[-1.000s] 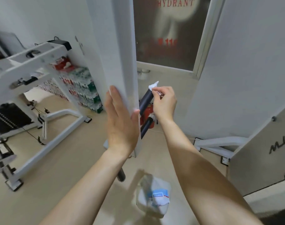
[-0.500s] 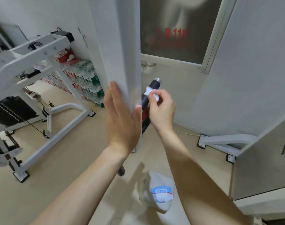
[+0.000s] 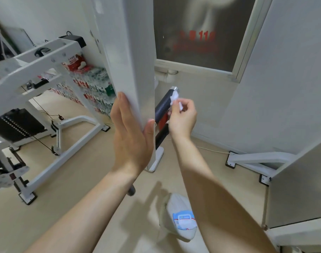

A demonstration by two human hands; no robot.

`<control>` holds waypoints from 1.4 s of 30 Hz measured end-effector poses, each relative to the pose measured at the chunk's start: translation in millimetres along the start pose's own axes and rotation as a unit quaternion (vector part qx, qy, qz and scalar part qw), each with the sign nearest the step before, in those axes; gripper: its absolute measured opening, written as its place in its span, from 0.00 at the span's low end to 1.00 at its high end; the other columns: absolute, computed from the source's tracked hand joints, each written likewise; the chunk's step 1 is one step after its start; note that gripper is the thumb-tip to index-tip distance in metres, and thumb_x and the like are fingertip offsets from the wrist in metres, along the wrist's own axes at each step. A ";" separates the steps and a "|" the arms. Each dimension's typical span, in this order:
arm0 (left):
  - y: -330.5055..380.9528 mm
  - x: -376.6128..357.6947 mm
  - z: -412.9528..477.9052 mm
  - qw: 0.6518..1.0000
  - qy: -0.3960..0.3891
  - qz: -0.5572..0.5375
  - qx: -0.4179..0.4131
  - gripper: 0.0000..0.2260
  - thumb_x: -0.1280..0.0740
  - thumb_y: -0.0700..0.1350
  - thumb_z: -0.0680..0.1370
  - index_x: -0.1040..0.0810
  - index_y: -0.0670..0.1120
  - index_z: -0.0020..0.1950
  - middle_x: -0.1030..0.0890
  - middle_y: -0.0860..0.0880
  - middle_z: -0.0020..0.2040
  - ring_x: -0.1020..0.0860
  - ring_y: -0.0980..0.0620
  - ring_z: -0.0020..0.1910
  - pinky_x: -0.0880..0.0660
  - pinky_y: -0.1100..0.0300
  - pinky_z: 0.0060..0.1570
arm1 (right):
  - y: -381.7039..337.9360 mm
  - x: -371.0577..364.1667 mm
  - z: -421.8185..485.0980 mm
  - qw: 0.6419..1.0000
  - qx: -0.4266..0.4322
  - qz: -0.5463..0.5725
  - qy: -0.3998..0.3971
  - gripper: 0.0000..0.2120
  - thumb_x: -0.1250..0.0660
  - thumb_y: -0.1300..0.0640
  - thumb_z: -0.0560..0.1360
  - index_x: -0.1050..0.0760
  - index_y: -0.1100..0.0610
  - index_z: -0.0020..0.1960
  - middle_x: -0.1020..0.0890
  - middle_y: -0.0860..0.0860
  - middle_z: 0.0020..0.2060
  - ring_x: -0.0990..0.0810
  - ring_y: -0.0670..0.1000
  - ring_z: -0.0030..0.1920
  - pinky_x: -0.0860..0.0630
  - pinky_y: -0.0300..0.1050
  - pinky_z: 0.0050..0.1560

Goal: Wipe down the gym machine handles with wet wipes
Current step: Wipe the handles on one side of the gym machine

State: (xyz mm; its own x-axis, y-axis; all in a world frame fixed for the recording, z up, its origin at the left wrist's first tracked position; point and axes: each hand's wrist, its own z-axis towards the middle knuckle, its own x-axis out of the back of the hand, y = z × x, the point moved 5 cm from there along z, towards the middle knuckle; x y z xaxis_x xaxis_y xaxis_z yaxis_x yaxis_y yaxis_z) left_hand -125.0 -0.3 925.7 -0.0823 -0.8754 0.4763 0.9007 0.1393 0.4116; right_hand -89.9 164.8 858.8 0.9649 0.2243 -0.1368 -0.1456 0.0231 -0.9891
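Note:
A black machine handle (image 3: 163, 106) with a chrome end cap slants up behind a white upright post (image 3: 136, 61). My right hand (image 3: 182, 117) pinches a small crumpled white wet wipe (image 3: 175, 97) against the handle's upper end, just below the cap. My left hand (image 3: 132, 132) lies flat with straight fingers against the post's left face, thumb on its front edge. The handle's lower part is hidden behind the post and my hands. A pack of wet wipes (image 3: 181, 218) lies on the floor below.
A white weight machine frame (image 3: 37, 70) with a black weight stack (image 3: 15, 125) stands at left. Stacked bottle packs (image 3: 94, 88) line the far wall. A white machine panel (image 3: 298, 179) and its floor bar (image 3: 254, 159) are at right. A dark glass cabinet door (image 3: 201, 30) is behind.
My right hand slid the wipe down the handle, then back up to just below the chrome cap. The view shifted slightly closer. My left hand stayed on the post.

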 end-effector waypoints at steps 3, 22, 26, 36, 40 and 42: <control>-4.3 0.4 1.6 1.000 -0.012 -0.001 0.006 0.32 0.36 0.44 0.82 0.54 0.42 0.78 0.43 0.29 0.75 0.35 0.29 0.73 0.28 0.37 0.64 | 18.6 -0.5 -50.9 0.993 -0.049 0.086 -0.071 0.06 0.34 0.61 0.80 0.24 0.52 0.45 0.18 0.52 0.39 0.19 0.50 0.37 0.19 0.49 0.45; -0.5 1.9 0.6 1.000 -0.011 0.000 0.027 0.33 0.34 0.43 0.82 0.53 0.44 0.78 0.42 0.29 0.75 0.35 0.32 0.74 0.27 0.42 0.65 | 39.2 -24.4 -18.2 0.875 -0.313 0.335 -0.154 0.15 0.41 0.74 0.79 0.24 0.68 0.63 0.17 0.64 0.52 0.17 0.58 0.51 0.18 0.49 0.54; -0.5 0.8 2.8 1.000 -0.002 0.006 0.019 0.33 0.35 0.43 0.82 0.53 0.43 0.78 0.43 0.30 0.75 0.37 0.35 0.75 0.32 0.51 0.68 | 41.8 -4.8 -40.0 0.900 -0.276 0.291 -0.171 0.15 0.35 0.75 0.76 0.23 0.72 0.62 0.20 0.64 0.58 0.18 0.57 0.53 0.19 0.47 0.57; 5.3 3.6 0.8 1.000 0.017 0.004 0.019 0.33 0.34 0.41 0.81 0.53 0.41 0.77 0.42 0.27 0.74 0.41 0.38 0.74 0.45 0.68 0.68 | -42.7 6.4 16.6 0.977 0.166 -0.120 -0.066 0.07 0.31 0.58 0.78 0.15 0.54 0.53 0.19 0.45 0.53 0.20 0.48 0.56 0.23 0.44 0.60; 3.2 2.5 2.0 1.000 0.007 0.010 0.027 0.33 0.34 0.43 0.82 0.54 0.44 0.78 0.42 0.29 0.75 0.39 0.37 0.74 0.42 0.63 0.67 | -34.5 6.2 -4.8 0.952 0.254 -0.154 -0.078 0.08 0.30 0.65 0.75 0.14 0.56 0.49 0.14 0.49 0.49 0.18 0.52 0.53 0.24 0.46 0.56; 1.6 2.3 1.1 0.999 0.000 0.006 0.034 0.33 0.35 0.44 0.82 0.54 0.45 0.78 0.41 0.29 0.75 0.37 0.36 0.74 0.40 0.61 0.67 | -34.4 5.2 -27.8 0.937 0.293 -0.142 -0.124 0.11 0.29 0.70 0.71 0.15 0.57 0.46 0.14 0.47 0.45 0.19 0.50 0.49 0.24 0.43 0.52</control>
State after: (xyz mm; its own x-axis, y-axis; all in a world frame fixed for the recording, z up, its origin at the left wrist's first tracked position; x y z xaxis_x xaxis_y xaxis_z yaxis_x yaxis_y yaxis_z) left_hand -124.2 -1.6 928.3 -0.0715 -0.8738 0.4810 0.8708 0.1805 0.4573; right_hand -73.8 138.2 890.6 0.9132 0.3452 0.2167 -0.0552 0.6315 -0.7734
